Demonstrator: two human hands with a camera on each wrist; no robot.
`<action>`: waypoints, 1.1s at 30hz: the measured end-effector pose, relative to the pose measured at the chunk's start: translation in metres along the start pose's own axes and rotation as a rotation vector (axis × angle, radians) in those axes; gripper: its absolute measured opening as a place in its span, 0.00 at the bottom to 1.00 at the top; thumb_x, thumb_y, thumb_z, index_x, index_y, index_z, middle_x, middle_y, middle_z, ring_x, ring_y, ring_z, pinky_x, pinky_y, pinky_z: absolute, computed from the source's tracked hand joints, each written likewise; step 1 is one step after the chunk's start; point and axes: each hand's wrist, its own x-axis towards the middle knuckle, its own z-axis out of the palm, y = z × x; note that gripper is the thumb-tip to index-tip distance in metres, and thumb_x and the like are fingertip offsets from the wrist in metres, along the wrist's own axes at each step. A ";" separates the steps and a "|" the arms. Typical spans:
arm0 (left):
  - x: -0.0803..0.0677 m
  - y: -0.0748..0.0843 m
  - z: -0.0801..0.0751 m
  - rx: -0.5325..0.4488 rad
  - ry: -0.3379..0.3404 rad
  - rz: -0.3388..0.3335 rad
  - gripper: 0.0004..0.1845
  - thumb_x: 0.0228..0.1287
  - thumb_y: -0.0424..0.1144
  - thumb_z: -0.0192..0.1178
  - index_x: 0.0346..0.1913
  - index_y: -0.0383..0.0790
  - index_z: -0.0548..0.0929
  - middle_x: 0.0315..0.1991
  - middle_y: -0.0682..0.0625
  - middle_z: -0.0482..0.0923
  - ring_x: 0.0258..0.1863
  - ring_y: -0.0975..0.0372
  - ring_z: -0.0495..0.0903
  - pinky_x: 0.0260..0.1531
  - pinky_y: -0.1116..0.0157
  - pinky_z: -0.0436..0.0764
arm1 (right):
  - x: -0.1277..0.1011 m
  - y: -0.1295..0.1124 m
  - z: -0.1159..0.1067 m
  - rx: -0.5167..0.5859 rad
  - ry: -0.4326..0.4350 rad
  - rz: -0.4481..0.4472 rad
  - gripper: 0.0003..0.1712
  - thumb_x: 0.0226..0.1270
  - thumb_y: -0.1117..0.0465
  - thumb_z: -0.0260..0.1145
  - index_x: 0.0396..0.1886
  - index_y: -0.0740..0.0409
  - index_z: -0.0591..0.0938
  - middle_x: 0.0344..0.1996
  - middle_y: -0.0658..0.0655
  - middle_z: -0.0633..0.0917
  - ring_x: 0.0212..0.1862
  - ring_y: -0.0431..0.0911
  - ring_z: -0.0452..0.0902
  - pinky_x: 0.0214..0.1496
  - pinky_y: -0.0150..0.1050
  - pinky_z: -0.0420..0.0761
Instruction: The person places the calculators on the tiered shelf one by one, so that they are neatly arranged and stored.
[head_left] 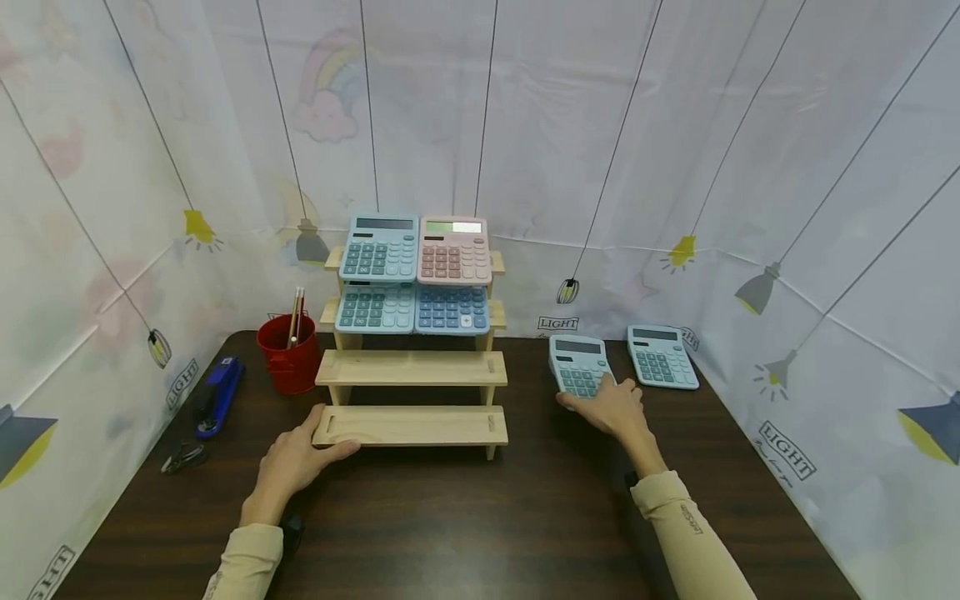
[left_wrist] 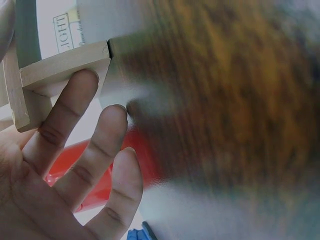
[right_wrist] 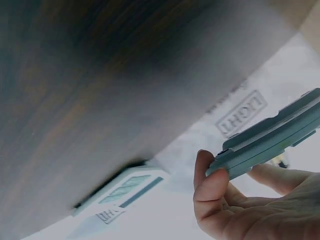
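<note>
1. left hand (head_left: 294, 457) rests at the left end of the lowest step of the wooden stepped display rack (head_left: 411, 367), thumb on top of the board. in the left wrist view the fingers (left_wrist: 65, 117) are straight and spread against the wood — not clamped round it.
2. right hand (head_left: 609, 408) grips the near end of a light blue calculator (head_left: 577, 363) on the dark wooden table (head_left: 465, 525), right of the rack. right wrist view shows the thumb (right_wrist: 209, 192) on one edge and fingers under the body, near edge raised off the table.
3. hands well apart, one on each side of the rack.
4. a second light blue calculator (head_left: 661, 356) lies flat just right of the held one, near the back corner, untouched.
5. rack contents — top step: blue calculator (head_left: 379, 247) and pink calculator (head_left: 453, 249) side by side; second step: light blue calculator (head_left: 376, 307) and darker blue calculator (head_left: 452, 309). the two lower steps hold nothing.
6. red metal bucket (head_left: 288, 353) just left of the rack, with a few pencils (head_left: 296, 316) standing in it.
7. blue stapler (head_left: 217, 395) left of the bucket; a small black clip-like item (head_left: 182, 457) in front of it, too small to tell.
</note>
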 end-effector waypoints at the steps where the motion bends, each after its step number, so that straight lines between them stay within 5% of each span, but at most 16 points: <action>1: 0.000 0.000 0.000 0.000 0.000 0.000 0.62 0.52 0.81 0.56 0.80 0.42 0.53 0.71 0.26 0.66 0.57 0.34 0.77 0.48 0.36 0.77 | -0.003 -0.002 -0.001 0.004 0.003 -0.004 0.76 0.50 0.16 0.58 0.78 0.72 0.53 0.67 0.85 0.57 0.69 0.78 0.54 0.64 0.74 0.65; 24: -0.002 0.002 0.000 0.001 -0.004 -0.001 0.62 0.52 0.80 0.57 0.80 0.42 0.54 0.70 0.26 0.67 0.55 0.35 0.78 0.45 0.37 0.78 | -0.084 -0.059 -0.007 0.084 0.054 -0.092 0.72 0.52 0.18 0.60 0.78 0.69 0.55 0.67 0.77 0.61 0.68 0.68 0.58 0.66 0.66 0.69; 33: -0.001 0.001 0.000 -0.002 0.001 0.001 0.62 0.51 0.81 0.57 0.80 0.42 0.54 0.70 0.26 0.67 0.55 0.35 0.78 0.45 0.36 0.77 | -0.099 -0.079 -0.001 0.072 0.080 -0.131 0.69 0.52 0.21 0.63 0.78 0.67 0.57 0.64 0.74 0.63 0.63 0.64 0.60 0.63 0.62 0.70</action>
